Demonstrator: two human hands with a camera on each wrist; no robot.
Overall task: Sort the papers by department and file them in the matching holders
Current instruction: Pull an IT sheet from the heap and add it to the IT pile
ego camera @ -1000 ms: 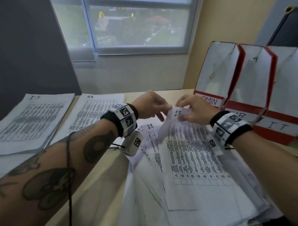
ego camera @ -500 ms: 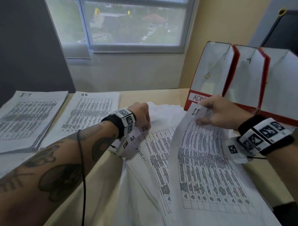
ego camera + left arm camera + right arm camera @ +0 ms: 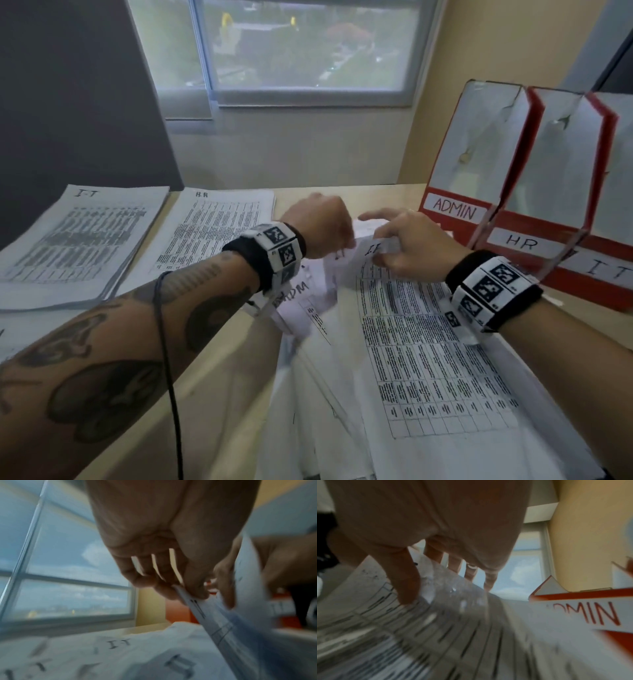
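A loose pile of printed papers [image 3: 428, 377] lies spread in the middle of the desk. My right hand [image 3: 387, 246] pinches the top edge of a sheet marked I-T [image 3: 373, 251], thumb [image 3: 406, 588] on its face and fingers behind it. Just to the left, my left hand [image 3: 322, 226] pinches the top edge of a sheet [image 3: 223, 622] between thumb and fingers [image 3: 188, 592]. I cannot tell whether it is the same sheet. Three red and white holders stand at the right, labelled ADMIN [image 3: 455, 210], HR [image 3: 522, 241] and IT [image 3: 603, 270].
At the left of the desk [image 3: 233, 346] lie two sorted stacks, one headed I-T [image 3: 78, 240] and one headed HR [image 3: 219, 226]. A sheet headed ADM [image 3: 294, 291] pokes out under my left wrist. A window and a wall close off the far side.
My right hand has brought the I-T sheet down and to the left. My left hand has risen from the pile and now pinches a sheet's top edge beside it.
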